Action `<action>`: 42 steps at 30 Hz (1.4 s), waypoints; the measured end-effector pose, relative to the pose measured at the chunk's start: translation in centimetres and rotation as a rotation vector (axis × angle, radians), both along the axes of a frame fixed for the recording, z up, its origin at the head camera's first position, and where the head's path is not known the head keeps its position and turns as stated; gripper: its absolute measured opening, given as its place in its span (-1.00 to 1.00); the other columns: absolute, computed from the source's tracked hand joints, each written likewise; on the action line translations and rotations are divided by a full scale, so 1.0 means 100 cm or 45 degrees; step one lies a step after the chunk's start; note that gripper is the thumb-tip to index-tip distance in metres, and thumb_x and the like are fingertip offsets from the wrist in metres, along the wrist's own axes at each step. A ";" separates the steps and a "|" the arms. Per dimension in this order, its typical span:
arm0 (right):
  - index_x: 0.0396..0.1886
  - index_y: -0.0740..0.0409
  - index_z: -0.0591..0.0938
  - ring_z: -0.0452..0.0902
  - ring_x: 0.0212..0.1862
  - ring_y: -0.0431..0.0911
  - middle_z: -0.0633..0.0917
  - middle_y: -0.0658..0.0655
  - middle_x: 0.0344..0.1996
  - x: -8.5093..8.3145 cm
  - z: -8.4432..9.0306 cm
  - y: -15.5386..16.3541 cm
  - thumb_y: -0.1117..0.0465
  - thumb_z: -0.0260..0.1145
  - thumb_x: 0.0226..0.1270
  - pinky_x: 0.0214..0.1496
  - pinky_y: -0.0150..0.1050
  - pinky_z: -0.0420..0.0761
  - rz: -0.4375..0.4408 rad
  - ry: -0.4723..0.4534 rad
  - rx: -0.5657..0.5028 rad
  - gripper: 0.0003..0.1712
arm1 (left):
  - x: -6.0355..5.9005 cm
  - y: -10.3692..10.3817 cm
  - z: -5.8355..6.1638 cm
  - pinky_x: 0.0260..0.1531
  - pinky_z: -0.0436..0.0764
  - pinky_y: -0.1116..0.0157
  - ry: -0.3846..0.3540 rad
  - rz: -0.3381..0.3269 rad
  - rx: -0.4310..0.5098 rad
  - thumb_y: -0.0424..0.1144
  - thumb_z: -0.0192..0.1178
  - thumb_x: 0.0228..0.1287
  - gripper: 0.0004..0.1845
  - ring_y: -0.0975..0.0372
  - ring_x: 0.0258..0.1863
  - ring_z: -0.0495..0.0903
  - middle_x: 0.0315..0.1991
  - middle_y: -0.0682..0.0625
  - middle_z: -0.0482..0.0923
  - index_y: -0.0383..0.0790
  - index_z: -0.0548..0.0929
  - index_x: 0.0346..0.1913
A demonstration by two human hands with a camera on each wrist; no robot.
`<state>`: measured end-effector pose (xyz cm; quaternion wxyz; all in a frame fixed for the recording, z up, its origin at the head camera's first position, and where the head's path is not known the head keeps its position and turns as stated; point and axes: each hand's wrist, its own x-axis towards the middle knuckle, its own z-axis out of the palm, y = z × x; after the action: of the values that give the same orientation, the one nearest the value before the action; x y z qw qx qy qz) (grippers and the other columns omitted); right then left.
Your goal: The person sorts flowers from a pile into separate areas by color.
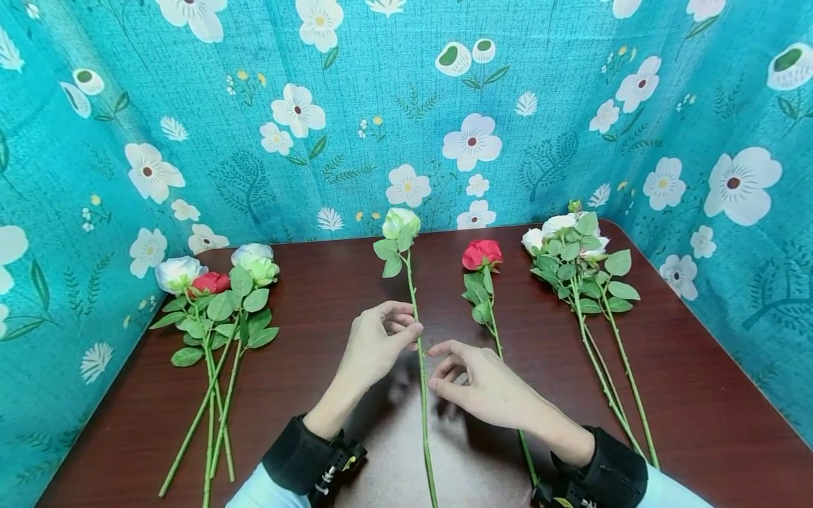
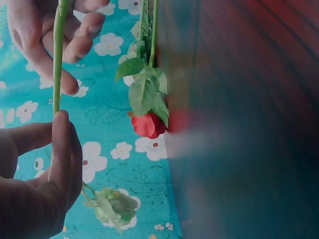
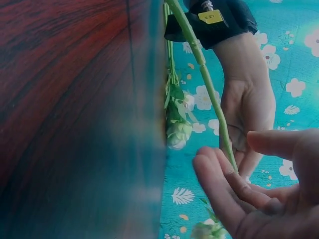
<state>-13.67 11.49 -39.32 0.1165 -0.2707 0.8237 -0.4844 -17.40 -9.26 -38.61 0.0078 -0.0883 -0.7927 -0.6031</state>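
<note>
A pale green-white rose (image 1: 400,223) stands out in the middle of the head view, its long stem (image 1: 424,402) running down toward the near edge. My left hand (image 1: 371,347) pinches that stem between thumb and fingers, below the leaves. Just right of the stem is my right hand (image 1: 485,384), fingers loosely bent and thumb apart from them, with nothing held. In the right wrist view a gap shows between the thumb and fingertips of the right hand (image 3: 264,194), close to the stem. A single red rose (image 1: 482,255) lies behind the right hand, its stem partly hidden by the wrist.
On the left of the dark wooden table (image 1: 317,296) lies a bunch of white, red and greenish roses (image 1: 219,282) with crossed stems. Another bunch with white roses (image 1: 562,229) lies on the right. A turquoise flowered cloth (image 1: 381,92) hangs around the back and sides.
</note>
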 end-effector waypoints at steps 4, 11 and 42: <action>0.27 0.35 0.51 0.69 -0.26 -0.20 0.73 -0.10 -0.24 0.000 0.000 0.000 0.16 0.30 0.51 -0.17 -0.27 0.67 0.040 -0.011 0.028 -0.52 | -0.003 -0.003 -0.004 -0.33 0.76 0.13 -0.045 0.005 -0.051 -0.46 0.39 0.28 -0.72 0.13 -0.42 0.77 -0.31 -0.09 0.70 -0.40 0.67 0.03; 0.31 0.32 0.49 0.71 -0.27 -0.19 0.73 -0.13 -0.24 0.002 0.001 -0.002 0.19 0.31 0.51 -0.13 -0.28 0.68 0.076 -0.044 0.057 -0.51 | -0.007 -0.006 -0.008 -0.38 0.75 0.23 -0.060 0.016 -0.140 -0.46 0.37 0.30 -0.72 0.15 -0.44 0.77 -0.30 -0.09 0.70 -0.44 0.66 0.05; 0.28 0.30 0.51 0.66 -0.22 -0.30 0.71 -0.20 -0.26 0.005 -0.002 0.000 0.15 0.31 0.52 -0.09 -0.30 0.67 0.168 0.021 0.086 -0.53 | -0.012 -0.012 -0.022 -0.51 0.73 0.17 -0.213 -0.042 -0.414 -0.42 0.34 0.36 -0.66 0.12 -0.47 0.76 -0.36 -0.05 0.68 -0.46 0.59 0.14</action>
<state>-13.21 11.52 -39.50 0.1504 -0.3245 0.8208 -0.4453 -18.63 -10.44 -40.78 -0.0823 -0.0510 -0.8762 -0.4721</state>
